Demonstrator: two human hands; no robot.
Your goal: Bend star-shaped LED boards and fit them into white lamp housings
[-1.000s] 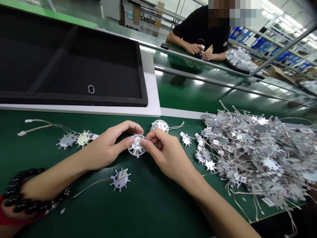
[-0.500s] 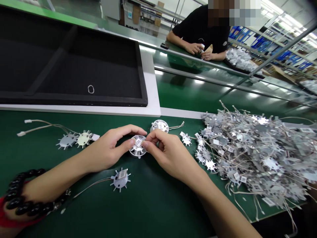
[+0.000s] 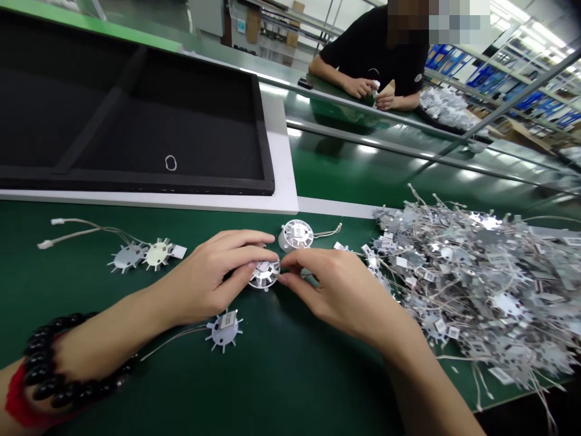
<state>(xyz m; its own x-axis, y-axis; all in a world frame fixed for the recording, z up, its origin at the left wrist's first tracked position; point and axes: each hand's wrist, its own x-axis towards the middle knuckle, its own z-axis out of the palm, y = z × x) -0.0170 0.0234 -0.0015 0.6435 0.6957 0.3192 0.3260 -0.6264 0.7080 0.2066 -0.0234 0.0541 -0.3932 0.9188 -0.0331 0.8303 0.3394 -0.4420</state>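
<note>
A round white housing [image 3: 264, 277] with a spoked metal plate in it sits on the green table. My left hand [image 3: 222, 269] grips it from the left, thumb at its edge and fingers over its top. At its right side my right hand [image 3: 327, 281] has thumb and forefinger pinched close to the rim; what lies between them is too small to make out. Just behind stands a second white housing [image 3: 297, 234] with a plate and wires. One spoked plate [image 3: 224, 332] lies in front of my left hand, and two more [image 3: 158, 254] lie to the left.
A large pile of spoked plates with wires [image 3: 490, 290] covers the right of the table. At the back left, a black tray [image 3: 267, 186] rests on a white board [image 3: 287, 181]. Across the bench a person in black [image 3: 372, 54] handles small parts.
My left fingers have moved over the top of the housing. My right hand has shifted right, from the plate's middle to the housing's right edge. The view has shifted slightly.
</note>
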